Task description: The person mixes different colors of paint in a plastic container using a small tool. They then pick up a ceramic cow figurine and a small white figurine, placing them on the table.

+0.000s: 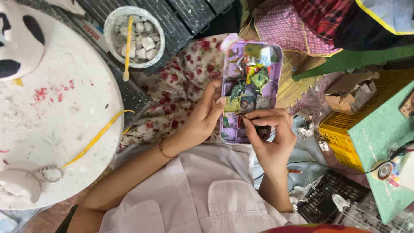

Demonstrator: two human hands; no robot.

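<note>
A left hand (206, 117) grips the edge of a purple paint palette (250, 86) over floral cloth (177, 86); the right hand (269, 133), fingers pinched closed on a thin tool, works at the palette's near end.

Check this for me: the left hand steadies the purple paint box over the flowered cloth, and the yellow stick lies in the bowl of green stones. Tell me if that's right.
One thing is off: the stones in the bowl are white, not green, as the head view shows. The rest holds: the left hand steadies the purple paint box over the flowered cloth, and the yellow stick lies in that bowl.
</note>
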